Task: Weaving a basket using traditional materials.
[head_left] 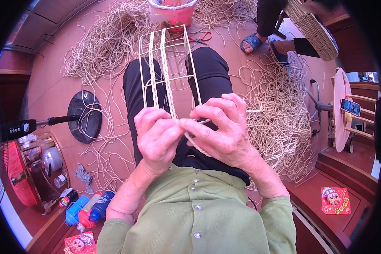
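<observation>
Our left hand [156, 135] and right hand [218, 127] pinch a pale cord [204, 121], seemingly the same strand, at the near end of the wire frame [167, 70] across our lap.

home weaving workshop | rattan cord heaps [279, 114] on tiled floor [51, 84] | fan base [85, 116] | wooden shelf [42, 169]

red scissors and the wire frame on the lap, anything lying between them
In the head view, only loose pale rattan strands on the brown floor lie between the red scissors and the wire frame; the scissors sit just right of the frame's far end.
</observation>
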A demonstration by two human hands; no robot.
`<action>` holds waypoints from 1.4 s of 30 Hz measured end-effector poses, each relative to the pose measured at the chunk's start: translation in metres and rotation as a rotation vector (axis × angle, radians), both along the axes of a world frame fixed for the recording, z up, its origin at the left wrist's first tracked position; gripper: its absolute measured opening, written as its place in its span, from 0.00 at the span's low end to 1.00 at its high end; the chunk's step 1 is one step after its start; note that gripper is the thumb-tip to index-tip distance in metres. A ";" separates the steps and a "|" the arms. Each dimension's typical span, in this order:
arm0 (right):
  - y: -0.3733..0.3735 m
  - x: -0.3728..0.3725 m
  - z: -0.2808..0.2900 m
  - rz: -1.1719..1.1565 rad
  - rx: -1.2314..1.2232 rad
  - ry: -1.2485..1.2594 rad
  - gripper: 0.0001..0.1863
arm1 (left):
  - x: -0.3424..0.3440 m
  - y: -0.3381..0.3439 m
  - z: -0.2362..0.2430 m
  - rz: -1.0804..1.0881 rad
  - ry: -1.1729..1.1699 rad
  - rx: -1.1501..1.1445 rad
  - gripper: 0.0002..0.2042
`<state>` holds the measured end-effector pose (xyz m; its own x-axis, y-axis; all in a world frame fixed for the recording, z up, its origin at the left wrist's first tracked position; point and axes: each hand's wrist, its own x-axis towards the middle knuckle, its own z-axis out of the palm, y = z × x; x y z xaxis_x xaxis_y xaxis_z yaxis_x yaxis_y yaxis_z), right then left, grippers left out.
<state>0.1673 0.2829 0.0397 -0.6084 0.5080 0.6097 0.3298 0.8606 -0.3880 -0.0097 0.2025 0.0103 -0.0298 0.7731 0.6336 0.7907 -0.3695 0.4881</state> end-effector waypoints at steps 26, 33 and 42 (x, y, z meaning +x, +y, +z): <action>-0.056 0.047 -0.009 0.073 -1.200 -0.102 0.25 | -0.015 0.009 -0.002 -0.165 0.148 -0.315 0.05; -0.055 0.016 -0.044 0.290 -1.475 -0.052 0.12 | -0.022 0.018 0.003 -0.259 -0.029 -0.478 0.08; -0.078 0.383 -0.093 -1.170 -0.730 -0.899 0.23 | -0.050 0.033 0.026 -0.583 -0.093 -0.766 0.15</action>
<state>0.5505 0.2051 -0.0528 0.2845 0.9214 -0.2647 0.9586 -0.2704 0.0891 -0.0598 0.2354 0.0366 0.4644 0.8850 -0.0343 0.5300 -0.2466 0.8114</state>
